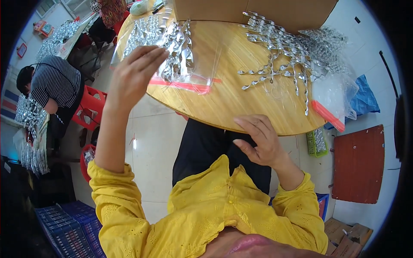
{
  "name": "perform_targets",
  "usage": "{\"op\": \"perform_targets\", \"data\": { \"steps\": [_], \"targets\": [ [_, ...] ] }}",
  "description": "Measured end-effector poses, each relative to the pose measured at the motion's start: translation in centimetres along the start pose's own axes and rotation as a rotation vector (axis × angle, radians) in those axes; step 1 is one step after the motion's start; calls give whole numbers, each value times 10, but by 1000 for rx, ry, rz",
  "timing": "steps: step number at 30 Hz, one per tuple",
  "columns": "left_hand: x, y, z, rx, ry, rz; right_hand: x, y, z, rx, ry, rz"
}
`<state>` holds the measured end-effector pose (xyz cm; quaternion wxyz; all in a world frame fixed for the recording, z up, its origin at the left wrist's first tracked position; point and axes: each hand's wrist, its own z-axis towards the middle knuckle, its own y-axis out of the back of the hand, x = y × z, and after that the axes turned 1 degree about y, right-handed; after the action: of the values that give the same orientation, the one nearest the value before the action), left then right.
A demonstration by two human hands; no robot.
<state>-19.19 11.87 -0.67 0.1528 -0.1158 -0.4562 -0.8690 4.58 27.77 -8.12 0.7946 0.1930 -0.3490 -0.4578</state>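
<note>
My left hand (132, 77) is raised at the table's left edge, slightly blurred, its fingers stretched out and side by side; nothing shows in it, and its thumb is hidden. Beside its fingertips lie silver twisted spiral strips (186, 53) with thin clear threads, on or in a clear plastic bag (204, 71) with a red edge band. My right hand (260, 139) hovers at the near table edge, thumb and fingers apart, holding nothing. Farther right, more silver spiral strips (275, 69) are spread on the round wooden table (228, 101), some crossing each other.
A cardboard box (254, 9) stands at the far side. Clear plastic bags (333, 92) with a red band hang at the right edge. Below are a green basket (317, 142) and a red-brown board (359, 163). A person in stripes (58, 81) works at left near a red stool (90, 107).
</note>
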Motion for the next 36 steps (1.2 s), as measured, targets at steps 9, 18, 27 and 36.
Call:
{"op": "perform_targets", "data": {
  "steps": [9, 18, 27, 36],
  "targets": [
    [46, -107, -43, -226, 105, -159, -18, 8, -49, 128, -78, 7],
    [46, -126, -61, 40, 404, -311, -31, 36, -61, 71, -241, -147],
    [13, -90, -56, 86, 520, -562, -79, 87, -73, -266, -697, -384],
    [-38, -70, -58, 60, 404, -554, -96, 85, -74, -176, -627, -645]
  ]
}}
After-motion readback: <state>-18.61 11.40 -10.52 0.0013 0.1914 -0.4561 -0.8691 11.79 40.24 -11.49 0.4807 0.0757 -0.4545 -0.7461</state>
